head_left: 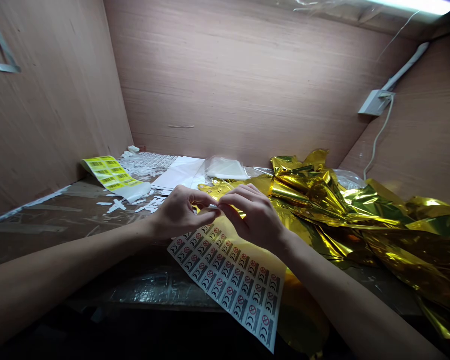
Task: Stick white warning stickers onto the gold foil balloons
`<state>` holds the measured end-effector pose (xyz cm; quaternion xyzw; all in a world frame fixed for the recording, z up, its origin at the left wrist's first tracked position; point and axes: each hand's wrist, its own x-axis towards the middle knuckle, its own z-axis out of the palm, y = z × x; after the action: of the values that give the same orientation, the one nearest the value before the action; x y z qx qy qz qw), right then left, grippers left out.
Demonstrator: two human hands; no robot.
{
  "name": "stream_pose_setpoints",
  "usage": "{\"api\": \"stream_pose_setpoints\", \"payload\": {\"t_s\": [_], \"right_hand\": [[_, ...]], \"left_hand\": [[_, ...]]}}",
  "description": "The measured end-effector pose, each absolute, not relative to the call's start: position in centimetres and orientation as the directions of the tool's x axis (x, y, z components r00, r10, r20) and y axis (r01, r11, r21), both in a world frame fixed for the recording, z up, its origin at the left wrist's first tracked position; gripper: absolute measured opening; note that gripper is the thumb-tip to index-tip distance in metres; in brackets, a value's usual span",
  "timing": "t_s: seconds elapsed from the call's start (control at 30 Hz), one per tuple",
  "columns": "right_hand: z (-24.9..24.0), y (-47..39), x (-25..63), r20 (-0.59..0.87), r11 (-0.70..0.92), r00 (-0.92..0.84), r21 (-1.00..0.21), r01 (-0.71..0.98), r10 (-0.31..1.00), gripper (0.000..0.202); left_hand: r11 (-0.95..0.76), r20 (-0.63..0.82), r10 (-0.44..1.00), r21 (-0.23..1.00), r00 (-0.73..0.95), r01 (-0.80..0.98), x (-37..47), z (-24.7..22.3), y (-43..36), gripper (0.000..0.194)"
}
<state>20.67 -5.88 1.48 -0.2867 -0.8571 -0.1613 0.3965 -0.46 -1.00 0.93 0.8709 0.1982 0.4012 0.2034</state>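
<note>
My left hand and my right hand meet at the fingertips in the middle of the view. Between them they pinch a small white piece, mostly hidden by the fingers. Below my hands a sheet of printed stickers, with CE marks and red round symbols, hangs over the table's front edge. Gold foil lies crumpled beyond and beside my right hand, and some of it passes beneath the sheet.
A yellow label sheet curls at the back left. White papers and a clear plastic packet lie behind my hands. White scraps stick to the table. Wooden panels surround it; a socket box hangs at right.
</note>
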Motion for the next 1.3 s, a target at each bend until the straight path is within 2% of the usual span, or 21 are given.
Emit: {"api": "stream_pose_setpoints", "payload": {"t_s": [0.1, 0.27, 0.33, 0.4, 0.5, 0.57, 0.63, 0.77, 0.87, 1.07, 1.2, 1.3], "right_hand": [[1.3, -5.8, 20.5, 0.807, 0.777, -0.439, -0.039, 0.628, 0.395, 0.012], [1.3, -5.8, 20.5, 0.830, 0.735, -0.293, -0.192, 0.651, 0.476, 0.009], [1.3, -5.7, 20.5, 0.835, 0.713, -0.229, -0.247, 0.656, 0.501, 0.010], [1.3, -5.7, 20.6, 0.837, 0.698, -0.183, -0.287, 0.657, 0.516, 0.011], [1.3, -5.5, 20.6, 0.835, 0.682, -0.156, -0.307, 0.664, 0.527, 0.010], [1.2, -5.5, 20.6, 0.836, 0.674, -0.151, -0.304, 0.674, 0.528, 0.010], [1.2, -5.5, 20.7, 0.838, 0.671, -0.153, -0.295, 0.680, 0.523, 0.010], [1.1, -5.5, 20.6, 0.837, 0.680, -0.190, -0.261, 0.685, 0.513, 0.011], [1.1, -5.6, 20.4, 0.843, 0.688, -0.252, -0.177, 0.704, 0.475, 0.012], [0.7, -5.8, 20.1, 0.856, 0.689, -0.346, -0.017, 0.725, 0.385, 0.012], [0.5, -5.7, 20.1, 0.841, 0.686, -0.375, 0.007, 0.728, 0.389, 0.013], [0.5, -5.7, 20.2, 0.852, 0.679, -0.363, 0.012, 0.734, 0.377, 0.012]], "left_hand": [[-0.818, 0.616, 0.520, 0.559, 0.592, 0.137, -0.3, 0.9, -0.8, 0.014], [-0.662, 0.500, 0.548, 0.750, 0.671, -0.018, -0.3, 0.5, -0.3, 0.052], [-0.643, 0.488, 0.570, 0.766, 0.660, -0.012, -0.4, 0.4, -0.2, 0.058], [-0.644, 0.478, 0.604, 0.764, 0.638, 0.036, -0.5, 0.4, -0.1, 0.051], [-0.640, 0.428, 0.638, 0.757, 0.640, 0.132, -0.5, 0.6, -0.1, 0.023], [-0.629, 0.387, 0.649, 0.757, 0.655, 0.176, -0.5, 0.9, -0.1, 0.010], [-0.574, 0.325, 0.671, 0.797, 0.666, 0.190, -0.4, 1.2, -0.1, 0.015], [-0.253, 0.130, 0.760, 0.962, 0.637, 0.106, -0.2, 1.4, 0.0, 0.028], [-0.032, 0.003, 0.799, 0.999, 0.602, 0.038, 0.0, 1.2, 0.3, 0.038], [0.044, -0.064, 0.778, 0.998, 0.624, 0.048, 0.0, 1.1, 0.3, 0.031], [0.078, -0.083, 0.764, 0.996, 0.639, 0.036, 0.0, 1.4, 0.3, 0.028], [0.145, -0.154, 0.758, 0.987, 0.633, 0.066, 0.1, 1.4, 0.2, 0.033]]}}
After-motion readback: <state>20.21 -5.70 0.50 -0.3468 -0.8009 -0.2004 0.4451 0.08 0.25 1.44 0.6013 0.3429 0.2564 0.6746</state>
